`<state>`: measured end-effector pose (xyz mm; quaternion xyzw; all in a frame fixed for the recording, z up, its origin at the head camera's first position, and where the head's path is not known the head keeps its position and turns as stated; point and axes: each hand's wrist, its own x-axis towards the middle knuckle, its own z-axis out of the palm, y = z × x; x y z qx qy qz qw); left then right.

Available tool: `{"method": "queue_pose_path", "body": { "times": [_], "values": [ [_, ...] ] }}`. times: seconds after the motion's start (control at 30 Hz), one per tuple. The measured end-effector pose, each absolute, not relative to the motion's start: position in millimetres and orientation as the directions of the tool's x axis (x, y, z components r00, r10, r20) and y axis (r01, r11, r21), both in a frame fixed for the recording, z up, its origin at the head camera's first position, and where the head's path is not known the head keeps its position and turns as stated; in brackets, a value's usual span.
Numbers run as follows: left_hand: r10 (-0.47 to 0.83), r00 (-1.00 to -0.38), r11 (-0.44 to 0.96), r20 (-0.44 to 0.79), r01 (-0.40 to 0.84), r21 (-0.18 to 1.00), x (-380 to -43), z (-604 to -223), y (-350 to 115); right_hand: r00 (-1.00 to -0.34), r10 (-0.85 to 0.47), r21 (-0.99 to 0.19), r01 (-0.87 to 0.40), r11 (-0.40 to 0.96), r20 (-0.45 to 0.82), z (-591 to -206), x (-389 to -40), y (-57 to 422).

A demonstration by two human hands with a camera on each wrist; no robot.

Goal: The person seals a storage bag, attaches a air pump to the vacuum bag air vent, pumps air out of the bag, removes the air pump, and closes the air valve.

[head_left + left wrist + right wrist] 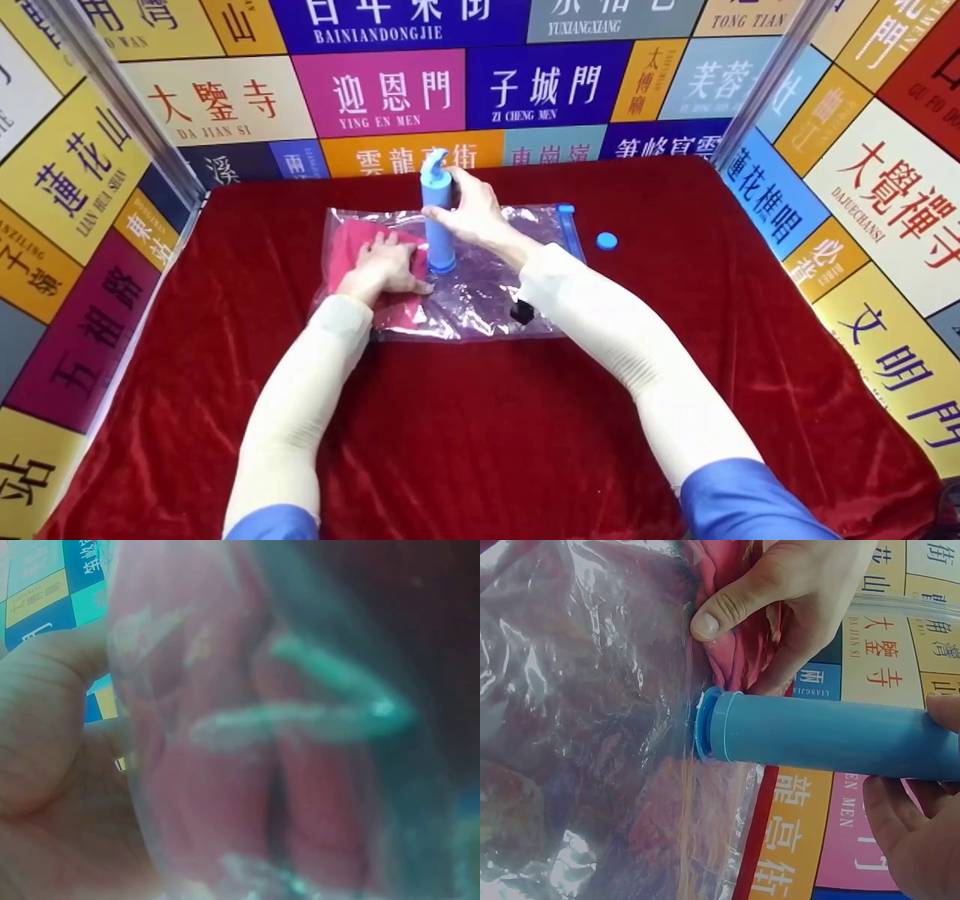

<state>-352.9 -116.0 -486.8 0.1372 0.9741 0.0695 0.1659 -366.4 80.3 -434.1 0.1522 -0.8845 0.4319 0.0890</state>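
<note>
With left fingers [380,250] spread, right fingers [889,814] gripping the blue plastic cylindrical pump [817,733], press squarely onto the clear plastic bag [487,289] beneath.

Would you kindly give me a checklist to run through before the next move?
1. Blue cylindrical plastic pump held by the right hand: ok.
2. Pump's lower end at the round blue valve ring: ok.
3. Airtight seal there: cannot tell.
4. Left hand resting on clear plastic bag, over pink cloth: ok.
5. Blue strip at bag's right edge fully sealed: cannot tell.
6. Round blue cap away from pump, on red velvety cloth: ok.
</note>
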Motion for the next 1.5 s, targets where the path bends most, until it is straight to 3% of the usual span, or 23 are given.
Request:
{"method": "queue_pose_path", "body": {
  "times": [0.57, 1.1, 1.5],
  "values": [
    [0.28, -0.903, 0.954, -0.326, 0.224, 0.198, -354.8, -488.1, -113.8, -0.947, -0.088, -0.677, -0.284, 0.679, 0.308, -433.5, -365.2, 74.1],
    [0.269, -0.911, 0.959, -0.313, 0.224, 0.171, -354.0, -488.5, -112.2, -0.938, -0.22, -0.762, -0.346, 0.547, 0.268, -433.6, -362.1, 76.4],
    [0.257, -0.911, 0.963, -0.321, 0.213, 0.167, -354.1, -488.2, -112.4, -0.933, -0.19, -0.75, -0.358, 0.557, 0.304, -438.8, -364.1, 77.5]
  ]
}}
